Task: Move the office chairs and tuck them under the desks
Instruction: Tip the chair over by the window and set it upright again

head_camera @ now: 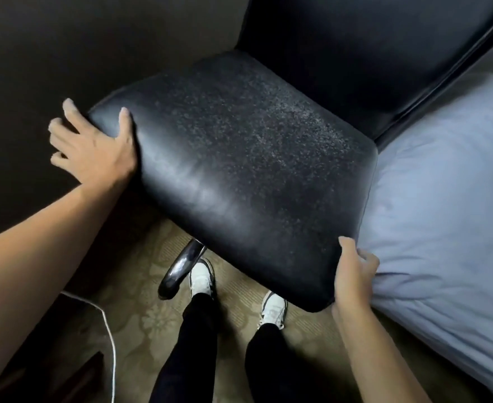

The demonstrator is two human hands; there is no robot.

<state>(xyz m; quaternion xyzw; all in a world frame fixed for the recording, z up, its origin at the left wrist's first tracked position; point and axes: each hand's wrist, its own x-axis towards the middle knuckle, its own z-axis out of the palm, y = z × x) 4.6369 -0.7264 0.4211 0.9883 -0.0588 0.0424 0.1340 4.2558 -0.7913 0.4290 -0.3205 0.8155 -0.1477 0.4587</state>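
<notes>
- While the left hand clamps the far-left corner of the office chair, thumb on top of the seat and fingers spread down its side, the grip looks firm and full of seat cushion.
- Just inside that hand, the black seat is worn and speckled toward its middle, smoother and shinier along the near edge; my read is that the shiny part could slip under a sweaty palm.
- Below and between the two grips, a chrome base leg pokes out right beside the person's sneakers, so I'd keep the toes back before rolling.
- Left of the feet, a white cable trails across the patterned carpet; a caster could snag on it, I'd judge.
- Over at the near-right corner, the right hand wraps the seat edge, thumb up top and fingers tucked underneath, holding tight.
- Right of that grip, the chair is pressed against pale blue bedding, so pull it clear of the bed first, evenly with both hands.
- No desk is in sight yet; a dark wall stands beyond the left hand.
</notes>
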